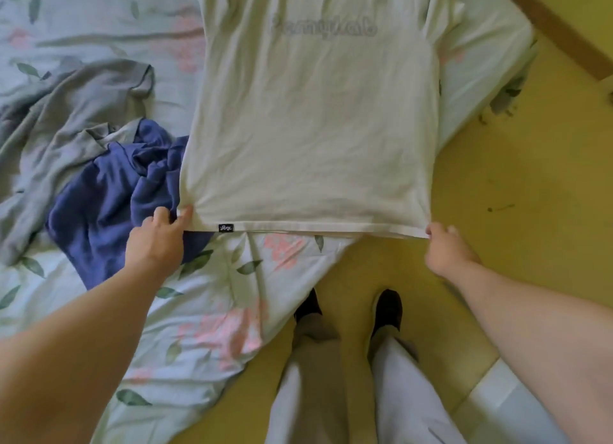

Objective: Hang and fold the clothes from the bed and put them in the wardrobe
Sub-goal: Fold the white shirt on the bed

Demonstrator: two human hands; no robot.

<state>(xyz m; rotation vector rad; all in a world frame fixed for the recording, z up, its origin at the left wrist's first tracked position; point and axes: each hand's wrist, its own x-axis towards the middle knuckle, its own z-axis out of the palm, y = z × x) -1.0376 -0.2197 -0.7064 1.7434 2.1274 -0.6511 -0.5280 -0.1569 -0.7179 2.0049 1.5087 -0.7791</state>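
Note:
A white T-shirt (315, 121) lies stretched flat over the corner of the bed, faint lettering showing through near its top. My left hand (159, 234) pinches the hem's left corner and my right hand (446, 247) pinches the hem's right corner, pulling the hem taut toward me. A small black label sits on the hem near my left hand. To the left lie a crumpled blue garment (112, 194) and a grey garment (66, 121) on the floral bedsheet (205, 311).
The bed corner ends at a yellow floor (504, 178) on the right. My legs and dark shoes (386, 311) stand at the bed's edge. A wooden strip (564, 28) runs along the top right. A pale object (504, 397) sits low right.

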